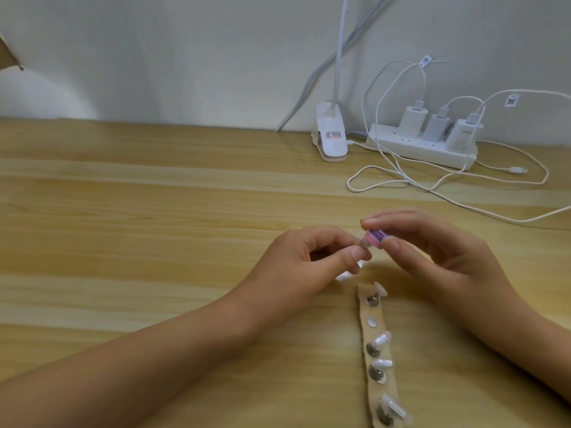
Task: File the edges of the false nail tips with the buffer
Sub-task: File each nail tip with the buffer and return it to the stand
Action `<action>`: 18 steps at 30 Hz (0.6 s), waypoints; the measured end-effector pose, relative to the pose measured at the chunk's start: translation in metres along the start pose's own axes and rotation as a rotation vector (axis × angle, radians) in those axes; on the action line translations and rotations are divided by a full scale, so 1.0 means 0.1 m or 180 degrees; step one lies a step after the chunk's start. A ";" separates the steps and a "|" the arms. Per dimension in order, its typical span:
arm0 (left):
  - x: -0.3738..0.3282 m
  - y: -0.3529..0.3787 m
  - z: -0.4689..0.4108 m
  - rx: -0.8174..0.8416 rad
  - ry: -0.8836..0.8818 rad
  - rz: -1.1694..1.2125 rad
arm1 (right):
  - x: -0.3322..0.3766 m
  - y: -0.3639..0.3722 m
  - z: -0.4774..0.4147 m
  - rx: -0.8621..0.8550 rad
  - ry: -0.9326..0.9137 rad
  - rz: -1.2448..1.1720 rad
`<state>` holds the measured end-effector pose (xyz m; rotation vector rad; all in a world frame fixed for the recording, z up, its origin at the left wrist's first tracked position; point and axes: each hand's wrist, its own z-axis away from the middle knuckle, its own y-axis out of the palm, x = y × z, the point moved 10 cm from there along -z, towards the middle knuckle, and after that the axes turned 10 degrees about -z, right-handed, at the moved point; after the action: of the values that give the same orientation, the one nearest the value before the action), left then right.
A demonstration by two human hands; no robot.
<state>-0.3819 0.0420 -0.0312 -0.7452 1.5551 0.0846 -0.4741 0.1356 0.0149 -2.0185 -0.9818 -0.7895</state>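
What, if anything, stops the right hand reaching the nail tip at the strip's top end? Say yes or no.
Probably yes: the nail tip lies close beside the right hand, nothing between; but that hand pinches the buffer.

Soft, even indoor light, faint shadows, slight blur, wide-angle bowing at edges

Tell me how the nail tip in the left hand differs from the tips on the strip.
The held nail tip is pinched by the left hand above the table; the mounted tips sit on the tan strip lying there. The held nail tip meets the buffer in the right hand; the mounted tips touch no tool. Fingers hide most of the held one; the mounted tips show plainly. Both look translucent.
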 end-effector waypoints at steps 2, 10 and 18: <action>-0.01 0.01 0.00 0.0032 0.0017 -0.0016 | 0.04 0.04 0.01 0.0050 -0.0115 -0.0037; -0.03 0.00 -0.01 -0.0006 0.0078 -0.0010 | 0.06 0.06 0.04 0.0107 -0.0165 -0.0068; -0.03 -0.01 -0.01 -0.0059 0.0060 0.0016 | 0.03 0.04 0.04 0.0092 -0.0120 -0.0116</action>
<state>-0.3826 0.0416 -0.0273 -0.7586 1.5761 0.0961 -0.4682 0.1379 0.0135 -2.0023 -1.0485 -0.7548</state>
